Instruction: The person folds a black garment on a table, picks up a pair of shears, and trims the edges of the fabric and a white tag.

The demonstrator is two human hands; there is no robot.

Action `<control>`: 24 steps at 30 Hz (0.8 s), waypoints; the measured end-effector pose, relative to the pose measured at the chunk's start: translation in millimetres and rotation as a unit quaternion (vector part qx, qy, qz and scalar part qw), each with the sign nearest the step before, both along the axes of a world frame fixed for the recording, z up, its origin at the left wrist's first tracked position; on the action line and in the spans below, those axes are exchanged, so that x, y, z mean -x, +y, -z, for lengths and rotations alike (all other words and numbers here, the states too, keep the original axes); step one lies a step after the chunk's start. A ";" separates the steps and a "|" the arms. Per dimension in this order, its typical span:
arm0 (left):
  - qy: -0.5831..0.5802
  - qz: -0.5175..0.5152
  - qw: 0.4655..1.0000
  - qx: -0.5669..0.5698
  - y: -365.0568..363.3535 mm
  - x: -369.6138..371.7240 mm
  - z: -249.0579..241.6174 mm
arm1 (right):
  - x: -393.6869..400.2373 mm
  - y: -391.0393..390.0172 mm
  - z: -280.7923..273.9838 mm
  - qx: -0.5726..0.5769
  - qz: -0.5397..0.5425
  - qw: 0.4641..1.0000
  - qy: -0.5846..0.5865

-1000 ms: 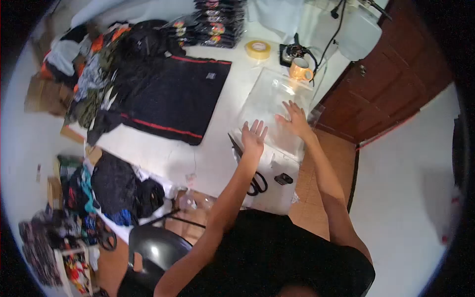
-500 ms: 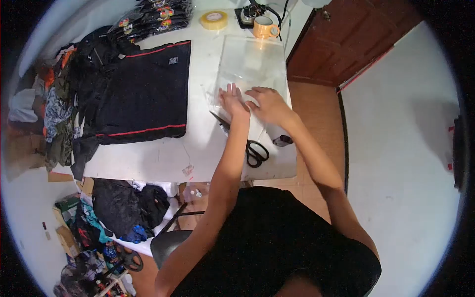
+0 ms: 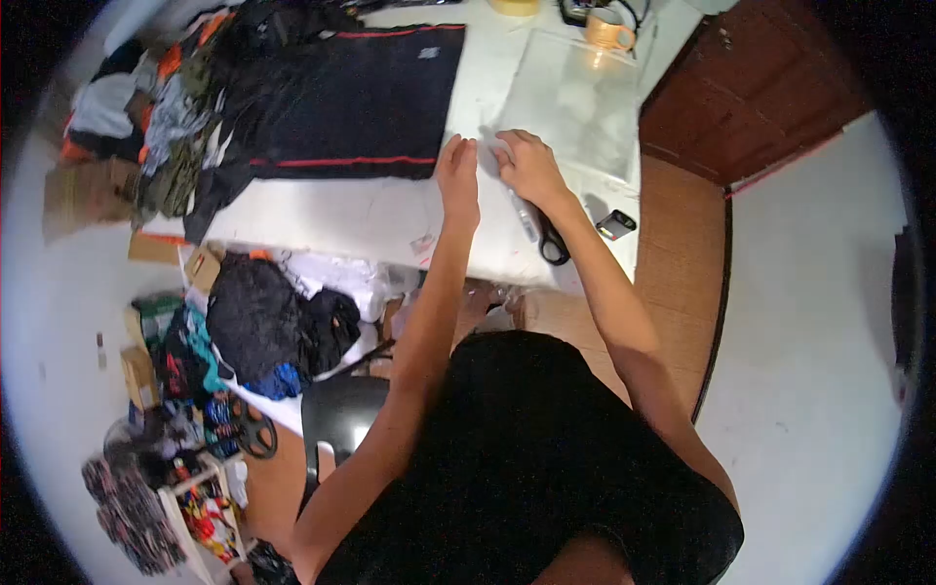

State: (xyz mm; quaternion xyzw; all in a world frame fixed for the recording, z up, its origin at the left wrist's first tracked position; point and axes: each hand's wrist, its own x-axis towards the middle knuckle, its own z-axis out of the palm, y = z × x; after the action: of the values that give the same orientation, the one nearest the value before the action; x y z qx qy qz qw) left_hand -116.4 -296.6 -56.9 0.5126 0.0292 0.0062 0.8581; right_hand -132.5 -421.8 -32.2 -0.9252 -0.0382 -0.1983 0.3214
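Observation:
My left hand [image 3: 458,175] is raised over the white table [image 3: 361,219], near the right edge of a black garment [image 3: 361,97] with red trim. Its fingers are held together, and whether they hold anything is unclear. My right hand [image 3: 529,168] is bent at the left edge of a clear plastic bag [image 3: 575,102], above black-handled scissors [image 3: 553,239]; what lies under its fingers is hidden. Beside the scissors is a pale slim item [image 3: 526,219]. A small black device [image 3: 616,225] lies to the right.
An orange mug [image 3: 608,31] and a roll of tape [image 3: 515,6] stand at the back. Heaped clothes [image 3: 180,112] cover the left end. A black chair [image 3: 341,419] is below the table, beside a dark pile [image 3: 258,317]. A brown door [image 3: 760,78] is at the right.
The view has shifted, so the table sits higher. My left hand has moved off the plastic bag toward the garment, and its fingers have come together. My right hand has moved to the bag's left edge.

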 end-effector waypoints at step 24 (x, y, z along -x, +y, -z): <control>-0.349 0.045 0.686 -0.637 153.8 4.1 37.3 | 57.6 123.2 61.3 -0.059 -0.105 0.988 -0.093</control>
State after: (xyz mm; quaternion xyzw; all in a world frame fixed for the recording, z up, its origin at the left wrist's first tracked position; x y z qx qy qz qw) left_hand -120.5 -142.8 -94.3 0.8974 -0.3064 0.1628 0.2728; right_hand -190.1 -298.5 -93.5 -0.8731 -0.1532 -0.2508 0.3891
